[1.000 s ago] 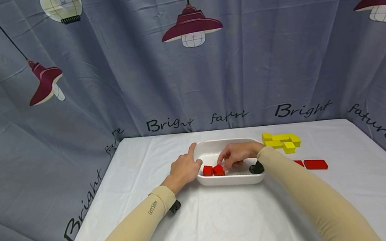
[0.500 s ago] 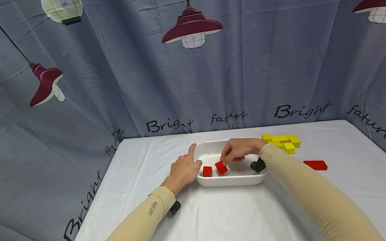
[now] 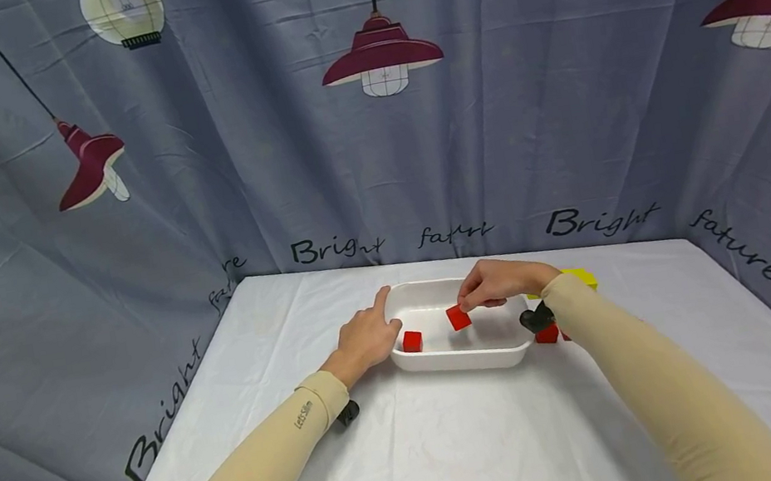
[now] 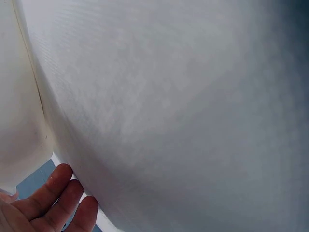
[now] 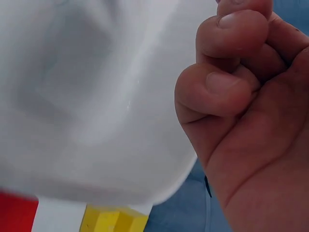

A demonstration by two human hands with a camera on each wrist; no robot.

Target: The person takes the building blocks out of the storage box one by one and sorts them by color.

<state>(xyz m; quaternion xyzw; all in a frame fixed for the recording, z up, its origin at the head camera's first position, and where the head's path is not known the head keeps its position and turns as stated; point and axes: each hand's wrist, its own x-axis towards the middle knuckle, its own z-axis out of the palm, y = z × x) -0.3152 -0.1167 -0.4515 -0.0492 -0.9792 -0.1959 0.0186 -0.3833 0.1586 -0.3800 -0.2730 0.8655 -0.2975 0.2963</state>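
Observation:
A white rectangular tray (image 3: 461, 360) stands on the cloth-covered table. My left hand (image 3: 363, 338) rests at its left end in the head view, index finger straight along the rim and thumb at the edge. Three of that hand's fingertips (image 4: 84, 212) show beside the tray in the left wrist view. Over the tray's interior, my right hand (image 3: 501, 279) pinches a red cube (image 3: 457, 317) between thumb and fingers. Another red cube (image 3: 413, 342) lies in the tray's near left corner. In the right wrist view the right hand's fingers (image 5: 222, 84) are curled; the held cube is hidden there.
Red blocks (image 3: 546, 334) lie right of the tray, partly behind the right sleeve. Yellow blocks (image 3: 579, 277) are farther back, mostly covered by the right arm. Black wrist cameras (image 3: 348, 413) hang below both wrists. A grey printed curtain (image 3: 268, 166) surrounds the table's back and sides.
My right hand has lifted the red cube away from the other one and carried it rightward and back. The right forearm now covers more blocks. My left hand stays at the rim.

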